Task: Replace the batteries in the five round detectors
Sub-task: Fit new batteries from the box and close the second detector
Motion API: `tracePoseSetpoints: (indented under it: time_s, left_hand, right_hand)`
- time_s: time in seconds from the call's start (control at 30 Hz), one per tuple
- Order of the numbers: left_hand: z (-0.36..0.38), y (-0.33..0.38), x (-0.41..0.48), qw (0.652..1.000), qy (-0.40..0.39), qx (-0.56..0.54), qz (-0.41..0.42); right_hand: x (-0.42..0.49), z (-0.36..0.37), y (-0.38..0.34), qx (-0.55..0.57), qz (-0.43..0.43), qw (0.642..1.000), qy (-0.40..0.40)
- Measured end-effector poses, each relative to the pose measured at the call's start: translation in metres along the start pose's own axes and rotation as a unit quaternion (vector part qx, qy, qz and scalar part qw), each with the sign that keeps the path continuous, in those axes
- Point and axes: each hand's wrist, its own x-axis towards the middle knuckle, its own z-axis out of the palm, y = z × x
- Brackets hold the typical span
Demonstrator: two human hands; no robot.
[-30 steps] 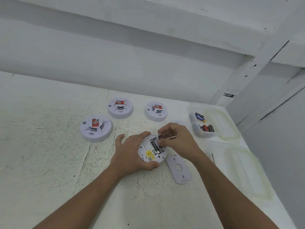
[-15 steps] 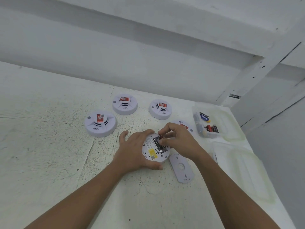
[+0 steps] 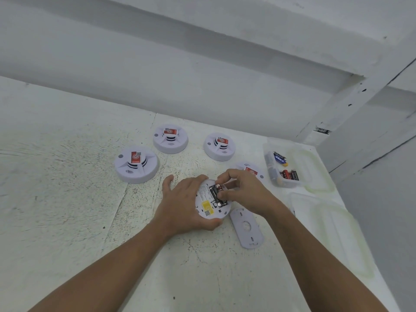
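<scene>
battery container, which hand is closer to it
Right. The right hand pinches a battery at the open detector, just left of the battery container; the left hand grips that detector's left side, farther away.

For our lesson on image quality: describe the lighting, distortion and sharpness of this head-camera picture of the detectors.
Head view: even light, soft shadows on the table; wide-angle lens stretches the forearms toward the corners; the right hand and the battery it pinches at the open detector look smeared; label print unreadable.
</scene>
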Motion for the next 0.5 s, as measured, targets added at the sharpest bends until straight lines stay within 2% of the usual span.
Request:
tracePoseSetpoints:
  time_s: [0.2,0.5]
  left_hand:
    - [0.0025,0.0006,-0.0002,1.0,0.021,0.015,-0.002]
    - [0.0051,-0.0011,-0.0002,0.999,0.032,0.019,-0.004]
  right_hand:
    - [-0.0031,-0.0002,-0.0041,0.024,-0.001,0.999,-0.021]
    - [-0.0036,0.0057,-0.0025,0.015,-0.016,1.0,-0.009]
